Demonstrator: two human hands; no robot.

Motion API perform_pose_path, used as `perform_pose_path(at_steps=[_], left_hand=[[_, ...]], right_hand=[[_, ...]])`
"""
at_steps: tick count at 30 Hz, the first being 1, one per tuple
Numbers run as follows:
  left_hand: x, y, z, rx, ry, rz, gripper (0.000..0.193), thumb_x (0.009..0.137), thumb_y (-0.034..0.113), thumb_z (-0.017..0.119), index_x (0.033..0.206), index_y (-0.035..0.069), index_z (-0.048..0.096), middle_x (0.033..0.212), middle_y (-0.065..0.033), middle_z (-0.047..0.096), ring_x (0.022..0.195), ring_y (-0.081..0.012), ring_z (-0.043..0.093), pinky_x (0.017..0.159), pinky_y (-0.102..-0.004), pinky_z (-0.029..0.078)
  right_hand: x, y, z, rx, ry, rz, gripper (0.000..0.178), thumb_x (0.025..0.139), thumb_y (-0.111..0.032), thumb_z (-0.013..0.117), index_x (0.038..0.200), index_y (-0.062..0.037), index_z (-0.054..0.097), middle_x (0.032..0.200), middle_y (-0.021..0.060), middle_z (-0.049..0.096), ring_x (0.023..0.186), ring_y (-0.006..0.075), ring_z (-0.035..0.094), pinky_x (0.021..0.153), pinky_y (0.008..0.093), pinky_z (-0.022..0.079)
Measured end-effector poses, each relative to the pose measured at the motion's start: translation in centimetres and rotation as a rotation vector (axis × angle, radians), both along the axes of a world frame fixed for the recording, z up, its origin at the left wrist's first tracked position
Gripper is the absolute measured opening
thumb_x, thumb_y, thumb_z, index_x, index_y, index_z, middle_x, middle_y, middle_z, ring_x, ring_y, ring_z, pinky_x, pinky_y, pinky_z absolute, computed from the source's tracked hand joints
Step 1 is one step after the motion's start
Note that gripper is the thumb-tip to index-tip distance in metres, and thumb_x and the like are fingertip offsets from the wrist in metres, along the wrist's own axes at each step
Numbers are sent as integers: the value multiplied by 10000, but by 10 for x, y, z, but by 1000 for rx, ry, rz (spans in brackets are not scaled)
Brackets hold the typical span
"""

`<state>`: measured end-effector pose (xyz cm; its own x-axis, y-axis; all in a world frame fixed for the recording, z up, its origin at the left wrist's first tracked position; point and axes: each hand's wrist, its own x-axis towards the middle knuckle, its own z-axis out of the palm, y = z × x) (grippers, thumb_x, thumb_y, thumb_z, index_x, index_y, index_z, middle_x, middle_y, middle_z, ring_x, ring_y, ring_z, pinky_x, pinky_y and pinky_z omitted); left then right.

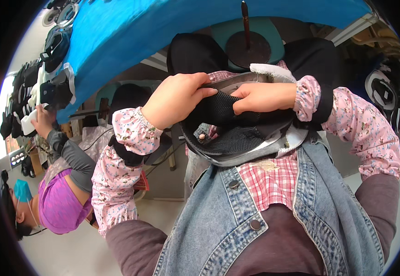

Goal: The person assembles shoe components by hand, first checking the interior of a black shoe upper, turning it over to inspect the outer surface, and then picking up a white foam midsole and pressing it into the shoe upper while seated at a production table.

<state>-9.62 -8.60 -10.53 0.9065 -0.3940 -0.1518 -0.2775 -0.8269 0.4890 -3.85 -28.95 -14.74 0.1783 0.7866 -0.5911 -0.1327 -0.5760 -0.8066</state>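
Note:
On my lap lies a black mesh-lined fabric piece [242, 140] with a grey rim; its exact kind I cannot make out. My left hand [178, 99] is closed on its far left edge, thumb and fingers pinching the rim. From the right, my right hand [265, 97] reaches over the opening, thumb and fingers closed on the black mesh inside. A fluffy white strip [273, 71] runs along the far right rim, partly behind my right hand. Through the opening, a small pale round thing [202, 136] shows at the lower left.
Beyond my knees, a dark upright spindle [245, 27] rises from a round base [248, 48] on a green stool [273, 32]. A blue-covered table [117, 41] curves behind. At left, a co-worker [66, 202] handles a white piece by piled black goods [55, 48]. More black-and-white pieces [383, 92] hang right.

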Motion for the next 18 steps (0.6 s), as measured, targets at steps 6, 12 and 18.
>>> perform_pose_path(at_steps=[6,12,18], left_hand=[[-3,9,-3,-48,104,73,259,870,265,595,893,6,593,733,-191,601,707,-368,595,595,-406,460],[-7,13,-9,-140,70,90,233,875,207,610,968,-7,603,660,-166,548,545,-243,501,544,-329,421],[-9,12,-12,-155,4,52,205,876,173,601,977,-6,602,660,-167,543,553,-240,522,544,-324,423]], right_hand=[[-2,-20,34,114,-1256,274,270,747,-309,690,733,-41,657,675,63,606,694,223,617,616,335,470],[5,-22,40,129,-1565,193,296,697,-339,703,680,-49,646,709,66,597,685,228,630,585,311,484],[9,-24,37,13,-1537,170,342,692,-382,706,696,-45,649,726,59,601,681,221,631,585,311,485]])
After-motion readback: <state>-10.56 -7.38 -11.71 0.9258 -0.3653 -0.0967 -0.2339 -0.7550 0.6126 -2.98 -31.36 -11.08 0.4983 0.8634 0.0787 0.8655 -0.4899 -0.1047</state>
